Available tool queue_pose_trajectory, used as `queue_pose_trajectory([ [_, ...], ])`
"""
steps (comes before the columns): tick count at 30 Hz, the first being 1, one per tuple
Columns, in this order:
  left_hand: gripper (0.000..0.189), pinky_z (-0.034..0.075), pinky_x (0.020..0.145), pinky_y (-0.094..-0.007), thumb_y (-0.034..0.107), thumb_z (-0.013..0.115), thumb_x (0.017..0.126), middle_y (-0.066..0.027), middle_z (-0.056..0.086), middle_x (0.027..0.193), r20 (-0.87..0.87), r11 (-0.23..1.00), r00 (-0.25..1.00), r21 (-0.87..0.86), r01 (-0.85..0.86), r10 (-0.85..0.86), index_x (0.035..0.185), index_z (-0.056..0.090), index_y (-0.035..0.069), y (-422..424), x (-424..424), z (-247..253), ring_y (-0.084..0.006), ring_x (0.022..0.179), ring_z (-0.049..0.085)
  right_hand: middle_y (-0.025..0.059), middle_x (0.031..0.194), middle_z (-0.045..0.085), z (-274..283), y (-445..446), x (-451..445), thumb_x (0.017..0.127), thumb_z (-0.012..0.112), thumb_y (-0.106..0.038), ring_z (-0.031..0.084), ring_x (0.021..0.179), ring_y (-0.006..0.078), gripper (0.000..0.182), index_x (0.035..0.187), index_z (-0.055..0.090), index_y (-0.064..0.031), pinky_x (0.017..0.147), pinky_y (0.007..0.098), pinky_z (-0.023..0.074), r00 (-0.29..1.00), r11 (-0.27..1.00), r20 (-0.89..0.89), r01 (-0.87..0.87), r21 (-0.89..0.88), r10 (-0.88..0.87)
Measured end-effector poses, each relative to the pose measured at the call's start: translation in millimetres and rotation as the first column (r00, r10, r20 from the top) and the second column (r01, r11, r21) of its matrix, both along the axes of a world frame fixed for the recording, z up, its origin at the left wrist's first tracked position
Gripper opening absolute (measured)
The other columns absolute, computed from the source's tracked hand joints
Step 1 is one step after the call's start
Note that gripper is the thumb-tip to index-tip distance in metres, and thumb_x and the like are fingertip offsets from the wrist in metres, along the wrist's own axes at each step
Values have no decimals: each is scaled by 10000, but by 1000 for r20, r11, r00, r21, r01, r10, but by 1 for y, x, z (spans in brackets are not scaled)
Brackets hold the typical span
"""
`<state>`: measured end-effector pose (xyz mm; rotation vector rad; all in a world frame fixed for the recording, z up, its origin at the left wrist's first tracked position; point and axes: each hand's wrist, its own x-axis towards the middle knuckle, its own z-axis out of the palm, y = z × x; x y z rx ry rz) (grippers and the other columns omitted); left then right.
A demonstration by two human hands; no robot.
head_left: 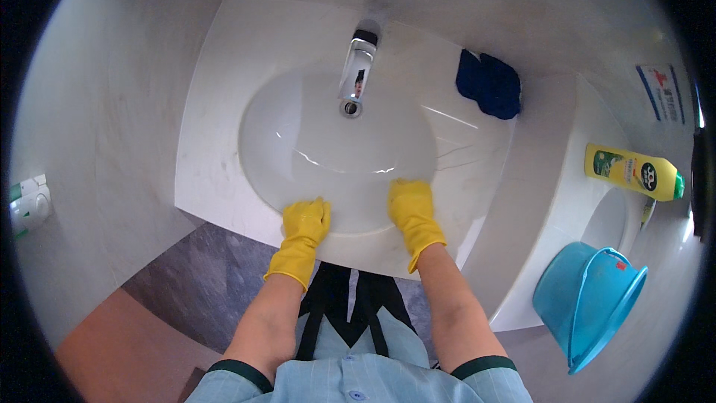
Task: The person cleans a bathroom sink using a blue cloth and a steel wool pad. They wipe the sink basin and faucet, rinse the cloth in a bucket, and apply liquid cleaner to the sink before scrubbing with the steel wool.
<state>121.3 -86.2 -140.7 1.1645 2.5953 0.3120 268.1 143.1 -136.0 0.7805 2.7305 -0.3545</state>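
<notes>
Before me is a white oval washbasin [341,151] set in a pale countertop [207,151], with a chrome faucet [358,70] at its back above the drain [351,108]. My left hand [306,221], in a yellow rubber glove, rests at the basin's front left rim with its fingers curled in. My right hand [411,204], gloved the same way, lies curled at the front right rim. Nothing shows in either hand, though the palms are hidden. A dark blue cloth [488,85] lies at the counter's back right corner.
A yellow cleaner bottle [632,172] with a green cap lies on its side on the white ledge [542,235] to the right. Nearer me there stands a blue plastic bucket [584,296]. Walls bound the counter at left and back. A white-and-green device [33,207] is on the left wall.
</notes>
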Motion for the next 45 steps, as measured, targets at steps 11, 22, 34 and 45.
queue_pose_trajectory([
  [11,301,489,714,-582,334,572,1009,-154,720,760,-2,998,1000,-51,-23,23,853,722,125,3,-1,1,-405,732,681,165,1063,778,15,19,-17,970,588,-214,732,968,393,233,1069,767,-101,848,527,570,984,981,-129,102,-166,-124],
  [22,282,500,675,-569,279,585,1012,-162,710,754,26,999,999,23,-30,29,883,736,79,7,1,14,-417,714,674,191,1673,397,37,270,-52,1023,574,-540,374,1511,462,626,1569,528,-236,1223,579,311,983,827,-126,183,531,-136],
  [34,269,520,741,-538,295,614,1001,-129,732,783,52,996,999,-90,0,4,1038,765,75,6,1,13,-383,747,694,182,1543,553,35,165,15,981,626,-465,489,1395,476,567,1482,619,-199,1180,604,347,951,829,-293,240,505,-97],
  [45,397,535,932,-549,245,681,945,-245,737,1101,87,884,976,446,141,-200,1216,704,-44,26,70,50,-430,1003,698,187,1487,564,58,-124,83,901,692,-411,502,1311,451,603,1444,639,-154,1144,645,333,943,937,-250,276,216,-220],
])
